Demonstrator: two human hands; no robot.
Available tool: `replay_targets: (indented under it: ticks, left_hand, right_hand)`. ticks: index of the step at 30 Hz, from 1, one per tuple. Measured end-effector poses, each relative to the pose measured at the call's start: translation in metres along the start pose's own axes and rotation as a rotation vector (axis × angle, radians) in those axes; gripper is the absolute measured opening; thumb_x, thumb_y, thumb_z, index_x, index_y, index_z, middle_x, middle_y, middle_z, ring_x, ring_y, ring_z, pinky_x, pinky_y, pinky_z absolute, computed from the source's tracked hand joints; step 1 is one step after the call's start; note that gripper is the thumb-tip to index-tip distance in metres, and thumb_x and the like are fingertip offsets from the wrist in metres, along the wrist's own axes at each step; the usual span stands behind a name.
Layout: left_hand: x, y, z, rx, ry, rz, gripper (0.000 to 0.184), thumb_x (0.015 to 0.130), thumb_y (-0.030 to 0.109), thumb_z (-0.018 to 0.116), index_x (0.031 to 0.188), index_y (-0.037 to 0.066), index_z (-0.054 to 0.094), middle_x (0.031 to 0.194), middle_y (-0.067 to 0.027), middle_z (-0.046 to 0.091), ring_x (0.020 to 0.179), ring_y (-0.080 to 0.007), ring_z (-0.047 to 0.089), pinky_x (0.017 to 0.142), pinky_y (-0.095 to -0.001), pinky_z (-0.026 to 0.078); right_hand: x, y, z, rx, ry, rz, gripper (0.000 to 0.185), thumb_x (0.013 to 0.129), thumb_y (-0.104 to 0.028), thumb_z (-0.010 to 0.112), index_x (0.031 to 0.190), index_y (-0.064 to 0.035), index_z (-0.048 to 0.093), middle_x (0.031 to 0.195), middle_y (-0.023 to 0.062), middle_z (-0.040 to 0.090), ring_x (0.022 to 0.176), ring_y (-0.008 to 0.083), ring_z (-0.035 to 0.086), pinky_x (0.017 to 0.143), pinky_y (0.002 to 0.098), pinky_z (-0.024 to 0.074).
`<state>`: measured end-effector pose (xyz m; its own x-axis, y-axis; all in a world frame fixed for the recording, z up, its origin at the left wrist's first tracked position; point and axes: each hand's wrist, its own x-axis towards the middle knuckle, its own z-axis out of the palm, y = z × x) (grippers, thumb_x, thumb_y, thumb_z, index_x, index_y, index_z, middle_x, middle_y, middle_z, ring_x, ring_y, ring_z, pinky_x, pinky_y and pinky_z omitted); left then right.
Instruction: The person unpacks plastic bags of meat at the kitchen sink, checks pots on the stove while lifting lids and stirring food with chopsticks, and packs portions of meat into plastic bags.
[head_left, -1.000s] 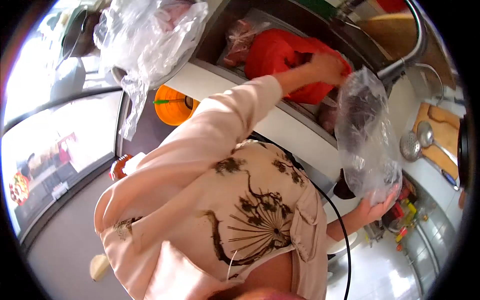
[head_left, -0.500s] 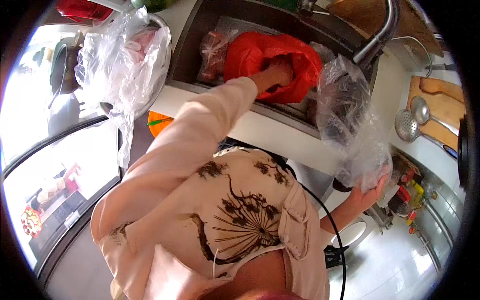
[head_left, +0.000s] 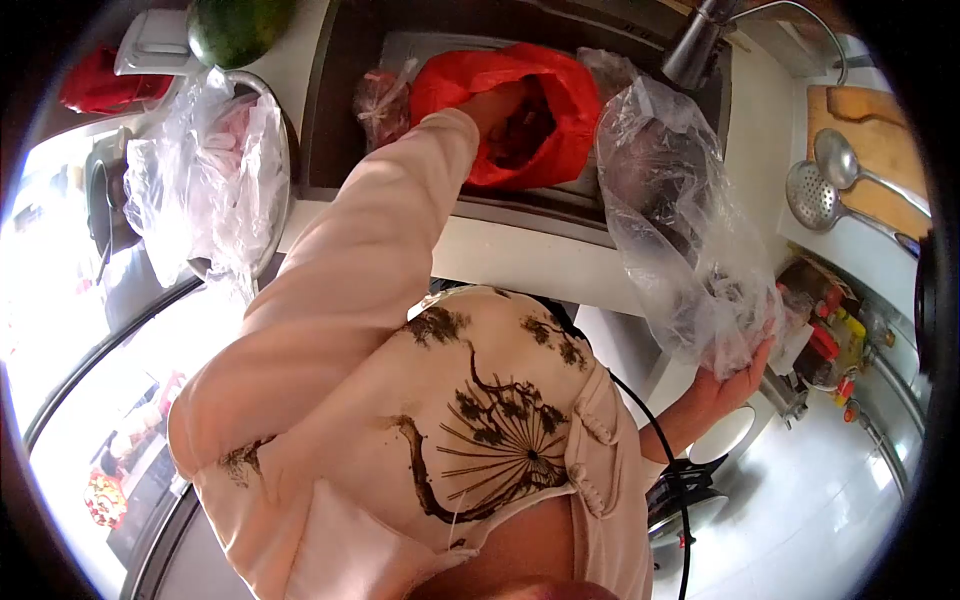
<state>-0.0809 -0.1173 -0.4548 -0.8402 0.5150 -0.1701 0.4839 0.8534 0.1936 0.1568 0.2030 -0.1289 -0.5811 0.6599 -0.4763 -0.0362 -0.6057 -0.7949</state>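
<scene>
My left hand (head_left: 497, 108) reaches into the mouth of a red plastic bag (head_left: 572, 118) that sits in the dark sink (head_left: 335, 90). Its fingers are hidden inside, near dark reddish contents (head_left: 525, 135) whose kind I cannot make out. At the right, my right hand (head_left: 738, 378) grips the gathered lower end of a clear plastic bag (head_left: 665, 190). This bag stretches up over the sink's right side, with something dark showing through it. Left of the red bag lies a small tied clear bag (head_left: 383, 108) of reddish pieces.
A metal basin (head_left: 285, 190) with a clear bag (head_left: 205, 170) of pinkish stuff stands left of the sink. Behind it is a watermelon (head_left: 235, 28). The faucet (head_left: 697, 45) overhangs the sink's right. A slotted spoon (head_left: 812, 195) and a ladle (head_left: 838, 158) hang by a cutting board (head_left: 880, 145).
My left hand has shifted leftward in the red bag, and more of the contents now show. My right hand still holds the clear bag. The view has also shifted somewhat.
</scene>
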Motion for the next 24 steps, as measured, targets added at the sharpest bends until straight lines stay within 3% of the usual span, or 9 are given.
replay_targets:
  ticks: [12,15,17,18,20,22,24]
  left_hand:
    - [-0.027,0.006,-0.048,-0.039,-0.217,0.021,0.035,0.079,0.029,0.059,0.1,0.002,0.061,0.099,-0.0164,0.063,0.087,-0.0265,0.061,0.076,-0.037,0.047]
    - [-0.044,0.024,-0.087,-0.15,-0.247,-0.042,0.038,0.077,0.031,0.062,0.099,0.001,0.061,0.096,-0.0173,0.064,0.085,-0.027,0.062,0.073,-0.0371,0.048]
    - [-0.06,0.034,-0.113,-0.347,-0.229,-0.143,0.043,0.074,0.032,0.067,0.103,0.0,0.06,0.096,-0.0188,0.064,0.086,-0.0279,0.063,0.074,-0.037,0.048]
    - [-0.072,0.038,-0.124,-0.344,-0.227,-0.143,0.043,0.074,0.032,0.067,0.103,0.0,0.06,0.096,-0.0188,0.064,0.086,-0.0279,0.063,0.074,-0.037,0.048]
    - [-0.104,0.047,-0.148,-0.64,0.108,-0.277,0.046,0.073,0.032,0.069,0.105,0.001,0.06,0.096,-0.0156,0.065,0.087,-0.0246,0.064,0.074,-0.0346,0.049]
    - [-0.135,0.068,-0.2,-0.897,0.184,-0.431,0.038,0.072,0.02,0.073,0.103,0.0,0.061,0.093,-0.0116,0.066,0.085,-0.018,0.063,0.074,-0.0296,0.05]
    - [-0.155,0.088,-0.223,-1.093,0.545,-0.295,0.029,0.081,0.01,0.066,0.107,-0.001,0.058,0.095,-0.0084,0.065,0.089,-0.0142,0.062,0.078,-0.0281,0.051]
  right_hand:
    - [0.01,0.002,-0.001,-0.005,-0.093,0.065,0.039,0.092,-0.024,0.049,0.124,-0.003,0.049,0.125,0.0144,0.05,0.115,0.0303,0.048,0.096,0.0472,0.0394]
    - [0.012,0.008,0.004,-0.145,-0.152,-0.098,0.035,0.094,-0.02,0.045,0.123,-0.0012,0.049,0.122,0.0135,0.052,0.113,0.0287,0.049,0.095,0.0451,0.0416]
    - [0.018,0.014,0.0,-0.653,-0.331,-0.416,0.042,0.093,-0.025,0.047,0.126,0.0002,0.047,0.127,0.0137,0.048,0.116,0.0298,0.046,0.098,0.0451,0.0373]
    - [0.023,0.014,0.003,-0.651,-0.333,-0.417,0.042,0.093,-0.025,0.047,0.126,0.0002,0.047,0.127,0.0137,0.048,0.116,0.0298,0.046,0.098,0.0451,0.0373]
    - [0.034,0.013,0.01,-0.038,-0.309,0.025,0.039,0.094,-0.023,0.046,0.124,0.002,0.048,0.125,0.0126,0.05,0.111,0.0256,0.05,0.095,0.04,0.0411]
    - [0.031,0.017,0.016,-0.088,-0.38,-0.011,0.037,0.094,-0.022,0.043,0.122,0.0026,0.05,0.122,0.0125,0.052,0.107,0.0229,0.052,0.092,0.0379,0.0429]
    - [0.026,0.02,0.022,-0.142,-0.437,-0.064,0.035,0.095,-0.02,0.041,0.119,0.0033,0.051,0.119,0.0124,0.054,0.103,0.0203,0.054,0.088,0.0357,0.0448]
